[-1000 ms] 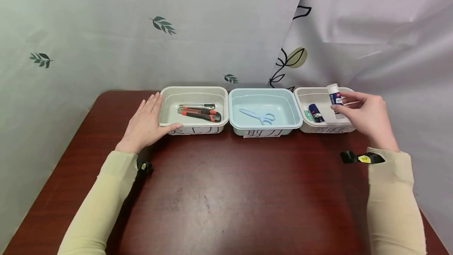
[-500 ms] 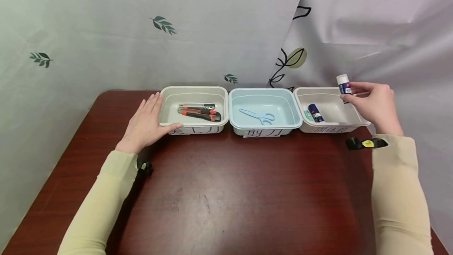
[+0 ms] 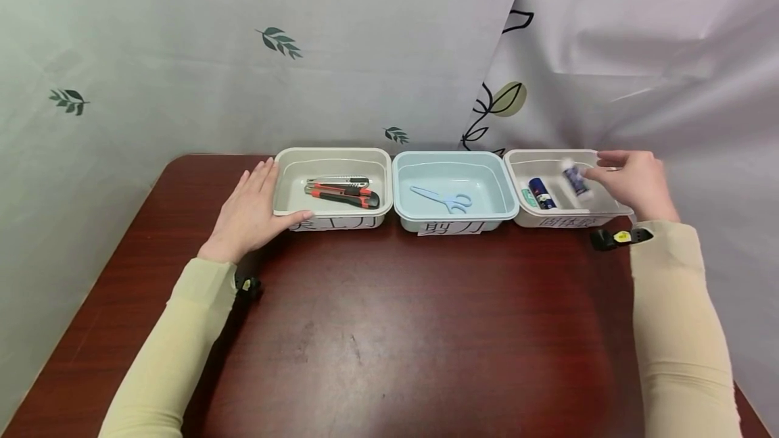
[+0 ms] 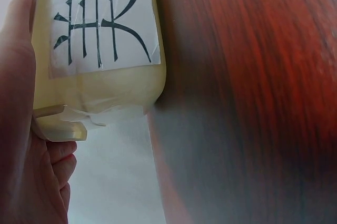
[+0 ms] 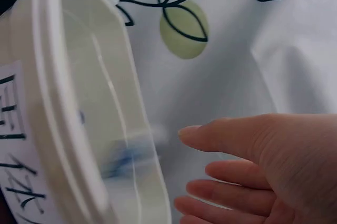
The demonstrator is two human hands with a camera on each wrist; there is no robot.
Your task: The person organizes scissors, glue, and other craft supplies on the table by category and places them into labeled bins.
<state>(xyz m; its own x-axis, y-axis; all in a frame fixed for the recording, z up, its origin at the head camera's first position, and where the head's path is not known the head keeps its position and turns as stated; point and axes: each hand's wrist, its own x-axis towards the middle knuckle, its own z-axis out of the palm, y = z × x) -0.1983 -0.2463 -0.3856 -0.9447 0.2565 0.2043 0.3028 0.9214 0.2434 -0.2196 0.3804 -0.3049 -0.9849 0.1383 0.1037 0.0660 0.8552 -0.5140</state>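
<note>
A white-capped glue stick [image 3: 576, 180], blurred, is in the air over the right beige bin [image 3: 608, 207], apart from my right hand [image 3: 639, 181]. That hand is beside the bin's right end, thumb and fingers spread with nothing between them; the right wrist view shows the gap between the thumb [image 5: 216, 134] and the blurred stick. A dark blue glue stick [image 3: 541, 193] and a small green-and-white item [image 3: 529, 197] lie inside the bin. My left hand [image 3: 246, 211] rests against the left end of the left beige bin [image 3: 286, 184], fingers straight, thumb along its front rim.
Several utility knives [image 3: 343, 192] lie in the left bin. Light blue scissors [image 3: 444, 199] lie in the middle blue bin [image 3: 426, 216]. All three bins stand in a row along the back of the dark red table [image 3: 395, 316], labels in front, with a patterned curtain [image 3: 341, 73] behind.
My right hand rose to the right with the white-capped glue stick, then came back slightly left and let it go over the right bin. My left hand stayed in place.
</note>
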